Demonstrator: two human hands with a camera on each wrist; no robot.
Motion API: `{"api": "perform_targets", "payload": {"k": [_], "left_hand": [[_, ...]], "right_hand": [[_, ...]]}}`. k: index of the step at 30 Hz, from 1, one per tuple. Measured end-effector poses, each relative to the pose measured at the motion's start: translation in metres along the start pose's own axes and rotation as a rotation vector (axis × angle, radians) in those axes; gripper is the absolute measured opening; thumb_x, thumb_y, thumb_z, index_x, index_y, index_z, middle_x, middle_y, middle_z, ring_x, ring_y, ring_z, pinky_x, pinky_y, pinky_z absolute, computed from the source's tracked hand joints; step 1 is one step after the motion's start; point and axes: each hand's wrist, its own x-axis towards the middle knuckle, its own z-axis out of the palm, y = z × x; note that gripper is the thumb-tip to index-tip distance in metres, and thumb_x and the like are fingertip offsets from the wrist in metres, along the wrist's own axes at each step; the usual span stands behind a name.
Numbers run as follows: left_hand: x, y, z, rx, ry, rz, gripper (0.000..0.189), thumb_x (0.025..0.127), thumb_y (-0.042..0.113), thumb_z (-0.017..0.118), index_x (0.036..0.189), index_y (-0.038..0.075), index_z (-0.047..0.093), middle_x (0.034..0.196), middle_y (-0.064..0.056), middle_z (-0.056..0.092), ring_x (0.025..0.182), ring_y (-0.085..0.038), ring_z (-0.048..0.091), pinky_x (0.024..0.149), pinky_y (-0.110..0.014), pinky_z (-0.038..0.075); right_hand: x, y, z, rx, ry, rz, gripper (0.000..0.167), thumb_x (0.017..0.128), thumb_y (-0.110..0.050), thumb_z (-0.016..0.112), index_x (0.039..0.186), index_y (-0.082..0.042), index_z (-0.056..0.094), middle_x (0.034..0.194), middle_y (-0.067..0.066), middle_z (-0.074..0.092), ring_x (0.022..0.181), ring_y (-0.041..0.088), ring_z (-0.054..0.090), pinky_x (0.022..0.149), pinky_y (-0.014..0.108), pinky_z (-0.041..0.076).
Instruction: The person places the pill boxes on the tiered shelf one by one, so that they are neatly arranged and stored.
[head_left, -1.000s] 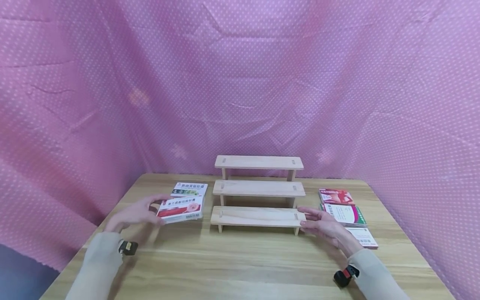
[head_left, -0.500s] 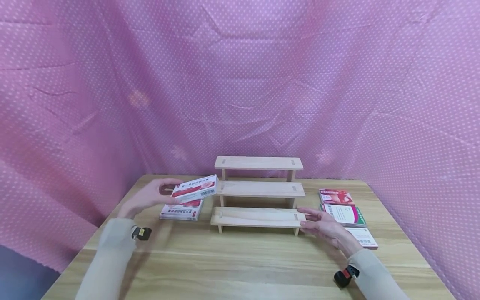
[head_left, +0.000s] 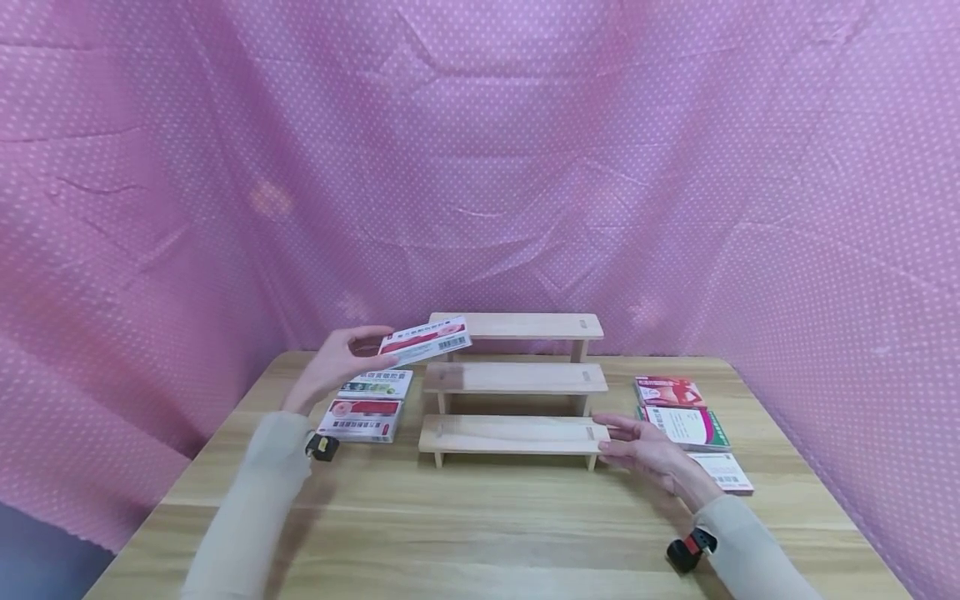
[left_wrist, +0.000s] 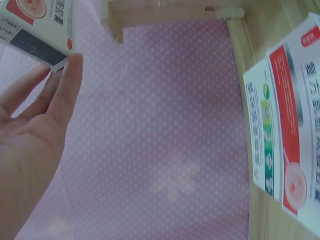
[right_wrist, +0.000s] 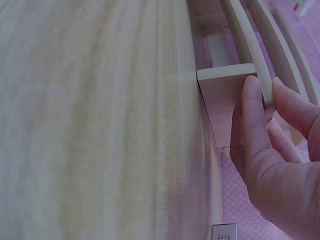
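Note:
A red-and-white medicine box (head_left: 425, 342) is pinched by my left hand (head_left: 341, 365), raised and tilted at the left end of the top step of a three-step wooden display stand (head_left: 517, 377). It overlaps that step's left end in the head view. In the left wrist view, fingertips support the lower edge of the medicine box (left_wrist: 42, 27). My right hand (head_left: 651, 457) grips the right end of the stand's lowest step. The right wrist view shows its thumb and fingers (right_wrist: 252, 107) on either face of the board (right_wrist: 247, 45).
Left of the stand lie another red-and-white box (head_left: 362, 421) and a white-and-green box (head_left: 377, 383). On the right lie a red box (head_left: 670, 391), a white-and-green box with a magenta patch (head_left: 682, 427) and a white box (head_left: 723, 472). Pink dotted cloth (head_left: 480, 167) hangs behind the table.
My left hand has lifted the medicine box from the left pile and carried it up and right to the top step, uncovering a similar box beneath. My right hand stays on the lowest step.

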Motion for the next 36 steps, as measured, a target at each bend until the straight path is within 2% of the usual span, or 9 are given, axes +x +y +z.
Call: {"api": "perform_targets", "payload": {"k": [5,8,11,20,25,32,36], "left_hand": [[0.015,0.004,0.016,0.002,0.036,0.005,0.077,0.074,0.046,0.083,0.138,0.014,0.056,0.125,-0.012,0.067,0.108,-0.024,0.067,0.090,-0.036,0.058],[0.025,0.008,0.025,0.012,0.045,0.030,0.079,0.072,0.048,0.083,0.138,0.013,0.056,0.127,-0.012,0.066,0.111,-0.026,0.066,0.094,-0.039,0.057],[0.032,0.012,0.034,-0.003,0.033,0.036,0.081,0.070,0.048,0.085,0.137,0.012,0.056,0.128,-0.013,0.065,0.113,-0.027,0.065,0.097,-0.042,0.055],[0.049,0.024,0.060,-0.111,-0.001,0.041,0.081,0.070,0.039,0.088,0.137,0.008,0.055,0.129,-0.018,0.063,0.115,-0.029,0.064,0.095,-0.033,0.056],[0.056,0.030,0.069,-0.075,0.019,0.053,0.077,0.070,0.038,0.088,0.136,0.010,0.057,0.129,-0.016,0.063,0.112,-0.027,0.065,0.094,-0.033,0.057],[0.068,0.044,0.083,-0.031,-0.003,0.087,0.068,0.076,0.028,0.084,0.135,0.008,0.056,0.133,-0.018,0.059,0.120,-0.033,0.059,0.106,-0.045,0.048],[0.076,0.053,0.093,-0.017,-0.007,0.112,0.068,0.078,0.028,0.083,0.136,0.007,0.055,0.133,-0.017,0.058,0.119,-0.032,0.059,0.106,-0.043,0.049]], "right_hand": [[0.000,0.001,0.001,0.012,-0.007,0.002,0.065,0.092,-0.005,0.065,0.150,-0.002,0.035,0.133,0.015,0.056,0.107,0.018,0.065,0.100,0.038,0.055],[0.001,-0.001,0.002,0.022,-0.015,0.001,0.065,0.093,-0.003,0.063,0.150,-0.002,0.034,0.133,0.015,0.055,0.108,0.019,0.065,0.098,0.036,0.055],[0.003,-0.002,0.003,0.024,-0.019,0.004,0.065,0.093,-0.003,0.063,0.150,-0.002,0.034,0.133,0.016,0.054,0.108,0.019,0.064,0.098,0.036,0.055],[0.002,0.000,0.001,0.002,-0.016,-0.010,0.066,0.092,-0.003,0.065,0.150,-0.001,0.034,0.137,0.018,0.052,0.108,0.018,0.064,0.098,0.037,0.056],[0.003,-0.001,0.001,-0.001,-0.026,-0.006,0.067,0.091,-0.005,0.066,0.150,-0.002,0.034,0.137,0.019,0.051,0.110,0.019,0.063,0.099,0.037,0.055],[0.002,-0.003,0.001,-0.019,-0.008,0.008,0.068,0.091,-0.006,0.067,0.151,-0.003,0.034,0.140,0.022,0.047,0.107,0.018,0.064,0.099,0.037,0.055],[0.001,-0.001,0.000,-0.018,-0.010,-0.001,0.067,0.091,-0.005,0.066,0.150,-0.003,0.034,0.138,0.020,0.048,0.105,0.017,0.065,0.098,0.035,0.055]]}}
